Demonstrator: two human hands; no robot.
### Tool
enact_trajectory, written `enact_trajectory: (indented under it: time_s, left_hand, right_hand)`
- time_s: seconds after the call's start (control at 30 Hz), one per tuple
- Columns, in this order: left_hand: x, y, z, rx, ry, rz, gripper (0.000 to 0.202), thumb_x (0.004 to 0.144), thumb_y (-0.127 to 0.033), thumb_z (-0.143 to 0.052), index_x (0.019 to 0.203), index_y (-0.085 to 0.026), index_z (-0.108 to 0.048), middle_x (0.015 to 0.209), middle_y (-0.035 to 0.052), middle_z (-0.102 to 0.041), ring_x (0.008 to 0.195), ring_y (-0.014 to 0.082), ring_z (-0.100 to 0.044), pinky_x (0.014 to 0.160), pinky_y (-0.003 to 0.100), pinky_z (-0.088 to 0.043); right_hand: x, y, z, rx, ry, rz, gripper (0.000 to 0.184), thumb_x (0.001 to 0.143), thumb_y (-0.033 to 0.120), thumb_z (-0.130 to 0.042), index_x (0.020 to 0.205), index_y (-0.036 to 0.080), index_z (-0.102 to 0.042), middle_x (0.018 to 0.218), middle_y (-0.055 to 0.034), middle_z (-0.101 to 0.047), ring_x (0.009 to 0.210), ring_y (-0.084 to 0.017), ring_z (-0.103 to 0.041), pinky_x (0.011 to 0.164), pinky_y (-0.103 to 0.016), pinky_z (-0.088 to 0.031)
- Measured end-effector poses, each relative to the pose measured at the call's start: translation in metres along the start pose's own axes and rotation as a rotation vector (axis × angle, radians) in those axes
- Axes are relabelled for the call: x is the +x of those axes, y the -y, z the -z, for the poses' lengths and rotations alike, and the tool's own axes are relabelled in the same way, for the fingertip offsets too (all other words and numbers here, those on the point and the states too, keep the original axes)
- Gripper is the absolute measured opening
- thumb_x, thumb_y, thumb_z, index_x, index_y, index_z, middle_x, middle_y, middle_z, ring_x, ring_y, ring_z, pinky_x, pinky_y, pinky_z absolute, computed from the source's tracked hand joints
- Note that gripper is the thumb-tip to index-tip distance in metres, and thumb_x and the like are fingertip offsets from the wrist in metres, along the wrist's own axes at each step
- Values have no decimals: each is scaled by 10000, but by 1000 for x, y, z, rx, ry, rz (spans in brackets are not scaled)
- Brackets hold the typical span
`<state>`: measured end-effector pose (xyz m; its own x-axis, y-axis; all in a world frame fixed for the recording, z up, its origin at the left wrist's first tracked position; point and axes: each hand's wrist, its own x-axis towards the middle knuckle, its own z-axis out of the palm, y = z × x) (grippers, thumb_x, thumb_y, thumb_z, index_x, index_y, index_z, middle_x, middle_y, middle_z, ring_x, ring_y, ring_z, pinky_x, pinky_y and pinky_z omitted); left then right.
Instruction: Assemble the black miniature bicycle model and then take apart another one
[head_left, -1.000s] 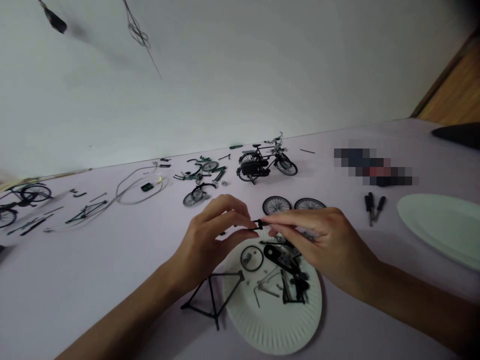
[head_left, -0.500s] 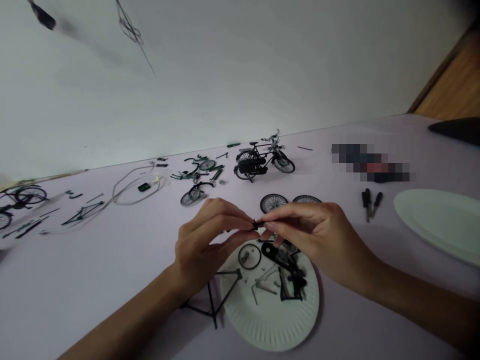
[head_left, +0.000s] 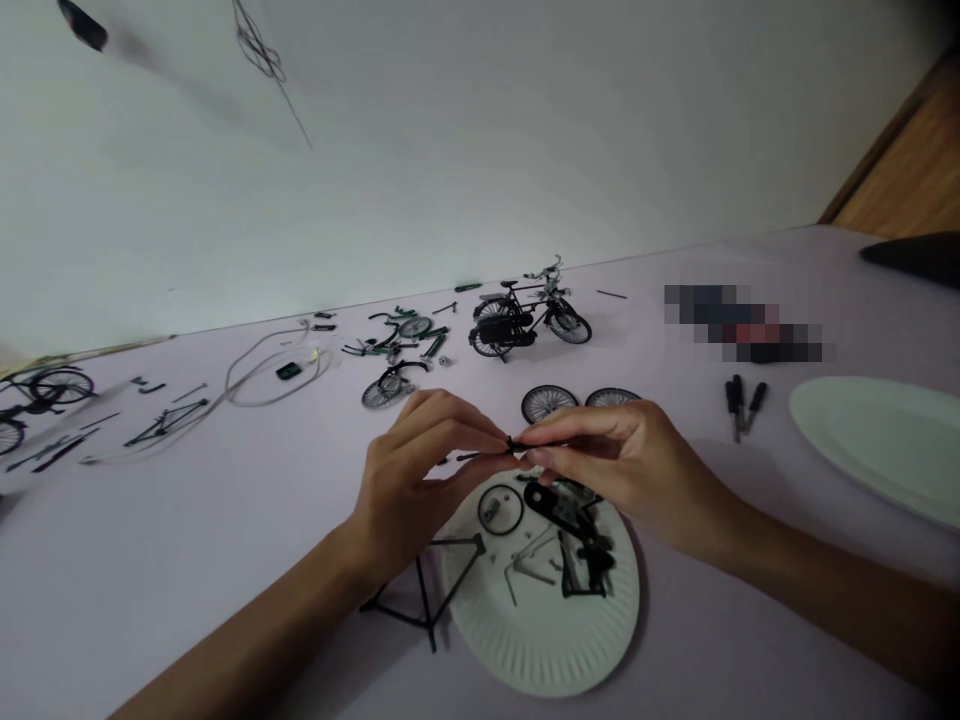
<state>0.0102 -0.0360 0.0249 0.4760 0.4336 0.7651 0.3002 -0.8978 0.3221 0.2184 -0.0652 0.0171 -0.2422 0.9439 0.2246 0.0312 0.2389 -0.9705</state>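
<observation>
My left hand (head_left: 427, 475) and my right hand (head_left: 619, 465) meet above the far edge of a white paper plate (head_left: 540, 660). Between their fingertips they pinch a small, thin black part (head_left: 511, 446), mostly hidden by the fingers, so its exact kind is unclear. Miniature bicycle parts lie on the plate: a thin black ring (head_left: 480, 512), a black chain cover (head_left: 553, 508), bent grey rods (head_left: 529, 570) and a black bracket (head_left: 583, 594). Below my left hand a black miniature bicycle frame (head_left: 424, 600) rests against the plate's left side. Two spoked wheels (head_left: 550, 404) lie beyond my hands.
A black model bicycle (head_left: 517, 318) stands toward the wall. Green bicycle parts (head_left: 394, 348), a pale cable (head_left: 247, 402) and another bicycle (head_left: 45, 400) lie leftward. Small screwdrivers (head_left: 742, 405) and a second white plate (head_left: 885, 450) are at the right.
Both hands stay together over the plate with the small black part. The fingers have shifted slightly, and more of a thin dark piece shows beneath my left fingers.
</observation>
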Motion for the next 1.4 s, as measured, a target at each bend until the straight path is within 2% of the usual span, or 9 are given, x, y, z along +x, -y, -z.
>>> enact_trajectory:
  time_s: [0.13, 0.33, 0.47, 0.57, 0.7, 1.0, 1.2, 1.3, 1.4]
  left_hand:
    - [-1, -1, -2, 9, 37, -15, 133, 820, -146, -763, 889, -196, -661, 842, 16, -719, 780, 160, -663, 824, 379, -526]
    - [-3, -4, -3, -39, 7, 49, 210, 786, -97, -781, 920, -170, -636, 853, 40, -689, 805, 168, -653, 745, 334, -530]
    - [-2, -4, -2, 7, 23, -1, 187, 808, -113, -763, 930, -167, -631, 854, 34, -697, 796, 161, -660, 797, 351, -539]
    - [-1, -4, -1, 43, 58, -82, 167, 831, -123, -743, 938, -173, -625, 848, 23, -709, 774, 153, -668, 860, 381, -536]
    - [-1, -6, -2, 48, 79, -105, 182, 834, -100, -734, 953, -172, -616, 839, 22, -704, 765, 147, -660, 847, 380, -543]
    - [-1, -7, -3, 11, 94, -74, 203, 827, -78, -737, 957, -174, -615, 837, 10, -704, 769, 141, -669, 952, 442, -536]
    - [-5, -4, -4, 12, 98, -50, 254, 793, -71, -766, 975, -164, -615, 861, 20, -699, 801, 153, -677, 998, 456, -514]
    - [-6, -1, -4, -5, 106, -47, 326, 790, -129, -786, 1051, -169, -595, 921, 34, -699, 860, 165, -676, 1022, 460, -489]
    - [-2, 4, 3, 32, 195, -57, 409, 790, -248, -800, 1117, -165, -569, 1020, 66, -694, 973, 193, -657, 1059, 471, -442]
  right_hand:
    - [1, 0, 0, -23, -14, -62, 161, 817, 213, -719, 959, 213, -795, 870, -30, -785, 763, -171, -745, 718, -276, -626]
    - [3, 0, 1, 166, 15, -211, 170, 800, 281, -751, 942, 193, -786, 839, -41, -793, 715, -167, -754, 687, -275, -639]
    - [3, -1, 1, 178, 6, -190, 174, 797, 267, -753, 947, 188, -788, 804, -38, -789, 722, -173, -756, 661, -268, -641]
    - [2, -1, -1, 52, -28, -156, 146, 791, 246, -753, 922, 200, -798, 760, -21, -778, 677, -166, -742, 638, -263, -630]
    - [-1, -1, -4, -76, -40, -79, 129, 812, 241, -732, 920, 228, -802, 747, -9, -772, 694, -171, -738, 654, -267, -619]
    - [2, -1, -3, 159, -57, -194, 191, 718, 271, -822, 874, 189, -748, 739, 3, -765, 704, -158, -750, 695, -257, -631]
    - [2, 0, -3, 138, -47, -185, 181, 725, 273, -816, 872, 192, -750, 787, 5, -769, 739, -152, -744, 716, -255, -613]
    - [2, -1, -2, 58, -26, -141, 132, 760, 267, -791, 875, 207, -767, 789, 13, -760, 752, -136, -725, 694, -224, -581]
    - [3, -3, 0, 62, -5, -145, 114, 771, 272, -786, 868, 215, -771, 798, 14, -759, 763, -129, -720, 694, -206, -564]
